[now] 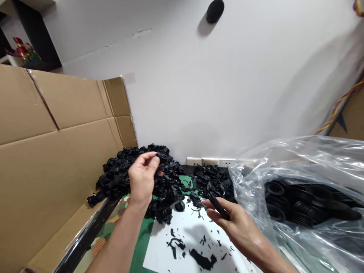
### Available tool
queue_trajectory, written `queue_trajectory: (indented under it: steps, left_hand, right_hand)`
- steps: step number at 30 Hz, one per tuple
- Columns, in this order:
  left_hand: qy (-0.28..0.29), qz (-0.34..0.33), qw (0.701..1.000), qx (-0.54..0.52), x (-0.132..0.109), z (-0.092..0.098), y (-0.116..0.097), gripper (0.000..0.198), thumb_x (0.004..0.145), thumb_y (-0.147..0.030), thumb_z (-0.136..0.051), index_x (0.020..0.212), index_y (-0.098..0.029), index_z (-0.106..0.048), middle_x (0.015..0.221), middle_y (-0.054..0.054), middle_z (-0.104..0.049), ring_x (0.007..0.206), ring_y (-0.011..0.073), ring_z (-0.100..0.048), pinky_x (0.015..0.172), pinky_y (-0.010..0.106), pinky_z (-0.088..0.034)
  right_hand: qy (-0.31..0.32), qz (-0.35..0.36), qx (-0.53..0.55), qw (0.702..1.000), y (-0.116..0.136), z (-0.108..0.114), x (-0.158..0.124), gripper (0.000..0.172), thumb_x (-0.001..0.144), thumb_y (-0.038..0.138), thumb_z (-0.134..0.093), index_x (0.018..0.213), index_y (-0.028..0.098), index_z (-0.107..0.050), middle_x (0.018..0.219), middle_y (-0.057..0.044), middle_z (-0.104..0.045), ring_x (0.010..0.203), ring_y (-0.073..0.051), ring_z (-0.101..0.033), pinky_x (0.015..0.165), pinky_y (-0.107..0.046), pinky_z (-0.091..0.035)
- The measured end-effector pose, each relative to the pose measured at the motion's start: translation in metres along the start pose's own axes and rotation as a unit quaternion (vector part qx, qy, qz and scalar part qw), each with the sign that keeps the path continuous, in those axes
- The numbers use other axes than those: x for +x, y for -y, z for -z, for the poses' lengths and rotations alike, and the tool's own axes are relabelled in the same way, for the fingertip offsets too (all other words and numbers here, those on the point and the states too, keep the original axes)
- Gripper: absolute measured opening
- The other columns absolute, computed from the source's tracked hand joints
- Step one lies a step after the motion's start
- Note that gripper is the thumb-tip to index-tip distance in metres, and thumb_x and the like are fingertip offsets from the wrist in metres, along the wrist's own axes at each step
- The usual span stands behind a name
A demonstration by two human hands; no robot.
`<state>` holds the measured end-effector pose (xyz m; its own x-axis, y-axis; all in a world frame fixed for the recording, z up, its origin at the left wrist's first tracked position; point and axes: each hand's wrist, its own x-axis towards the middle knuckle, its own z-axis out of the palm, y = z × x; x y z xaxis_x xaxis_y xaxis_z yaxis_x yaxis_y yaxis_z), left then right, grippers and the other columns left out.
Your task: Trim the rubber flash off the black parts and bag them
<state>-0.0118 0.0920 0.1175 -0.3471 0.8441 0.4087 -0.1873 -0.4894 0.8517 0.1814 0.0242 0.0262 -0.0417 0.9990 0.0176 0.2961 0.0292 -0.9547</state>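
Note:
My left hand (143, 180) is raised in front of a heap of black ribbed rubber parts (121, 168), its thumb and fingers closed on a black round rubber part (163, 156). The shape of that part is half hidden by the fingers. Lower and to the right, my right hand (237, 218) grips a slim black stick-like tool (218, 207); its tip is too dark to make out against the scraps behind. Beneath both hands lies a white sheet (159, 252) strewn with torn black rubber scraps (202, 259).
A clear plastic bag (256, 167) with black ribbed parts (304, 208) stands at the right. Tall cardboard (71, 167) walls off the left. More black scraps (214, 182) are piled against the wall below the sockets (194, 161). A green mat (142, 242) shows under the sheet.

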Motion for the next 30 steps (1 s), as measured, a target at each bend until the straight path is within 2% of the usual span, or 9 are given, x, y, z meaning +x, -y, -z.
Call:
queue_trajectory:
  steps: [6,11,13,15,17,19,23,27,30]
  left_hand:
    - [0.081,0.111,0.990,-0.018,-0.022,-0.012,0.006,0.028,0.057,-0.034,-0.079,0.072,-0.013,-0.068,0.057,-0.002,-0.059,0.049,0.0113,-0.054,0.038,0.022,-0.047]
    - [0.161,0.274,0.944,-0.090,-0.049,-0.016,0.007,0.023,0.066,-0.031,-0.075,0.075,-0.012,-0.068,0.061,0.001,-0.064,0.044,0.0102,-0.054,0.035,0.021,-0.049]
    - [0.146,0.337,0.924,-0.104,-0.060,-0.014,0.017,0.019,0.069,-0.029,-0.073,0.074,-0.012,-0.067,0.061,0.001,-0.064,0.041,0.0096,-0.054,0.033,0.021,-0.049]
    - [0.124,0.399,0.904,-0.091,-0.072,-0.010,0.033,0.016,0.074,-0.028,-0.069,0.073,-0.012,-0.066,0.056,0.000,-0.061,0.038,0.0101,-0.054,0.031,0.021,-0.047]
    - [0.098,0.445,0.889,-0.055,-0.086,-0.005,0.051,0.018,0.077,-0.030,-0.066,0.075,-0.012,-0.063,0.057,0.003,-0.063,0.043,0.0143,-0.060,0.031,0.021,-0.046]
    - [0.109,0.482,0.869,-0.017,-0.100,0.002,0.065,0.024,0.075,-0.036,-0.067,0.075,-0.012,-0.062,0.063,0.008,-0.068,0.048,0.0179,-0.064,0.034,0.023,-0.046]
    - [0.195,0.383,0.899,0.080,-0.106,0.019,0.079,0.034,0.068,-0.045,-0.070,0.070,-0.012,-0.064,0.062,0.005,-0.065,0.055,0.0165,-0.060,0.046,0.026,-0.048]
    - [0.153,0.277,0.936,0.154,-0.083,0.037,0.084,0.027,0.061,-0.038,-0.076,0.074,-0.016,-0.066,0.060,-0.004,-0.059,0.057,0.0118,-0.053,0.052,0.021,-0.042]
    - [0.153,0.235,0.940,0.194,-0.070,0.045,0.086,0.023,0.062,-0.036,-0.074,0.071,-0.016,-0.067,0.057,-0.004,-0.058,0.055,0.0124,-0.050,0.052,0.022,-0.039]
  right_hand:
    - [-0.047,-0.007,0.031,0.998,-0.003,0.003,-0.006,0.030,0.074,0.039,-0.056,0.095,0.020,-0.067,0.090,-0.008,-0.070,0.083,-0.028,-0.064,0.074,-0.043,-0.049]
    - [-0.087,0.030,0.085,0.992,0.003,0.003,-0.009,0.063,0.065,0.046,-0.065,0.121,0.021,-0.052,0.101,-0.008,-0.063,0.071,-0.022,-0.060,0.055,-0.033,-0.048]
    - [-0.067,0.035,0.101,0.992,0.000,0.003,-0.008,0.049,0.067,0.045,-0.065,0.108,0.019,-0.059,0.085,-0.005,-0.064,0.061,-0.017,-0.056,0.052,-0.029,-0.044]
    - [-0.034,0.022,0.110,0.993,-0.008,0.004,-0.006,0.028,0.069,0.042,-0.062,0.082,0.017,-0.064,0.065,0.000,-0.059,0.051,-0.012,-0.049,0.048,-0.025,-0.038]
    - [-0.024,-0.014,0.115,0.993,-0.020,0.004,-0.003,0.025,0.070,0.041,-0.061,0.069,0.016,-0.063,0.058,0.002,-0.055,0.043,-0.008,-0.039,0.042,-0.022,-0.029]
    - [-0.043,-0.055,0.123,0.990,-0.030,0.004,0.000,0.028,0.069,0.042,-0.061,0.074,0.015,-0.065,0.063,0.001,-0.057,0.039,-0.005,-0.029,0.038,-0.021,-0.021]
    - [-0.085,-0.094,0.152,0.980,-0.041,0.005,0.001,0.036,0.067,0.044,-0.061,0.086,0.014,-0.067,0.071,-0.003,-0.061,0.037,-0.003,-0.024,0.036,-0.021,-0.015]
    - [-0.090,-0.097,0.148,0.980,-0.040,0.010,-0.002,0.032,0.068,0.043,-0.060,0.084,0.015,-0.067,0.068,-0.002,-0.059,0.039,-0.006,-0.031,0.038,-0.022,-0.021]
    - [-0.079,-0.087,0.095,0.989,-0.037,0.014,-0.003,0.027,0.072,0.040,-0.058,0.083,0.017,-0.066,0.072,-0.004,-0.063,0.048,-0.012,-0.047,0.043,-0.025,-0.033]
